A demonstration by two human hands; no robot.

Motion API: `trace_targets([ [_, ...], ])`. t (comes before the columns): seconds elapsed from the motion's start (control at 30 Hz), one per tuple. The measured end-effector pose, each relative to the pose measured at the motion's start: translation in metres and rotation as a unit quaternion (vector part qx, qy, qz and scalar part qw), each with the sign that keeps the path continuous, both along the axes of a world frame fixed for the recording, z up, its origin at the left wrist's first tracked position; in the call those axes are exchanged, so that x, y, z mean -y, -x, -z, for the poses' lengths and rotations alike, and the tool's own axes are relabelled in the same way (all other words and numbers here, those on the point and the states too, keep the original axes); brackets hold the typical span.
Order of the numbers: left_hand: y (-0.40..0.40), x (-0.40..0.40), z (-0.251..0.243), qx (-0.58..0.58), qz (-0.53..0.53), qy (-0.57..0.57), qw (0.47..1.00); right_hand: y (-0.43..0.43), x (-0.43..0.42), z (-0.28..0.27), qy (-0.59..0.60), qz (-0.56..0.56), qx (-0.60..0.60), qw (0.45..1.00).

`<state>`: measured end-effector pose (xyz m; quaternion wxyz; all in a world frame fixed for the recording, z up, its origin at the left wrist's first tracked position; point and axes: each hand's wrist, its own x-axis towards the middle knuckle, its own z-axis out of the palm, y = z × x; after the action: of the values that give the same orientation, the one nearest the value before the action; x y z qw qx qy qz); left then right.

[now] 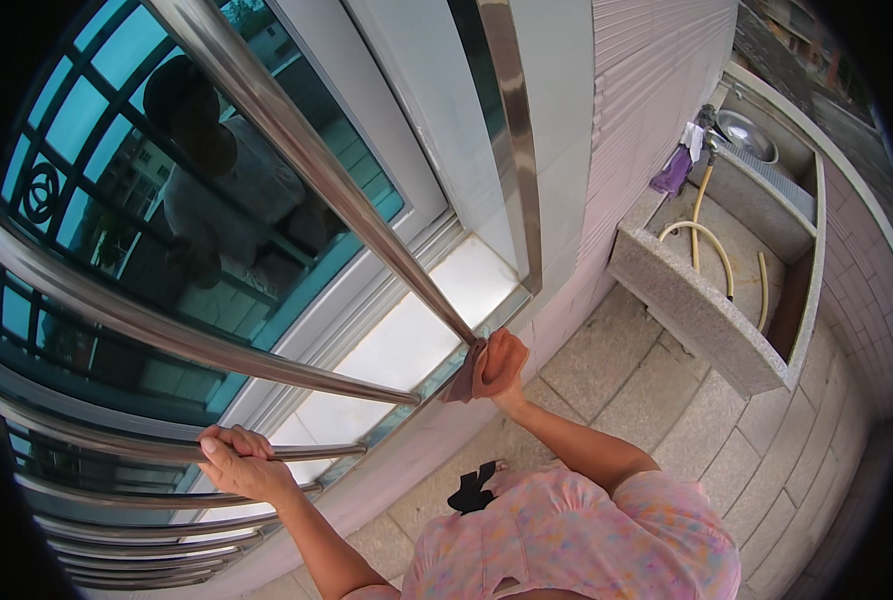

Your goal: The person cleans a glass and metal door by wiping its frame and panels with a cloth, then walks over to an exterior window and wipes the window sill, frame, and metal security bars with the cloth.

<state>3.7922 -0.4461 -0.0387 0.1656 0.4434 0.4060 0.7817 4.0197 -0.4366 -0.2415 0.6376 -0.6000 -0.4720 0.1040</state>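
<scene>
My left hand [240,463] is closed around a stainless steel window bar [146,442] at the lower left. Farther right, a reddish-brown cloth [499,364] covers most of my right hand [508,394], which presses it around the bottom end of another steel bar [386,247], at the sill's outer edge. The fingers under the cloth are hidden. Between the hands, one more bar [266,358] meets the sill. Behind the bars lie the white tiled sill [394,345] and a sliding window's tinted glass [266,247], which reflects a person and a grille.
A stone sink [701,289] with a yellowish hose [695,225] stands at the right. A metal basin [746,135] rests at its far end, and a purple cloth [671,174] hangs by the tap. Pink wall tiles [641,90] rise beside the window above paving [611,360].
</scene>
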Motion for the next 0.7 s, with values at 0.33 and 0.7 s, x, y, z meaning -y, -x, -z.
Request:
trace_targets([
  [0.33, 0.0, -0.003, 0.001, 0.017, 0.043, -0.007, 0.999, 0.094, 0.035, 0.04, 0.09, -0.487, -0.414, 0.764],
  [0.7, 0.006, 0.002, 0.002, 0.003, 0.027, -0.011, 1.0, -0.036, 0.011, -0.205, -0.163, -0.211, 0.303, 0.915],
])
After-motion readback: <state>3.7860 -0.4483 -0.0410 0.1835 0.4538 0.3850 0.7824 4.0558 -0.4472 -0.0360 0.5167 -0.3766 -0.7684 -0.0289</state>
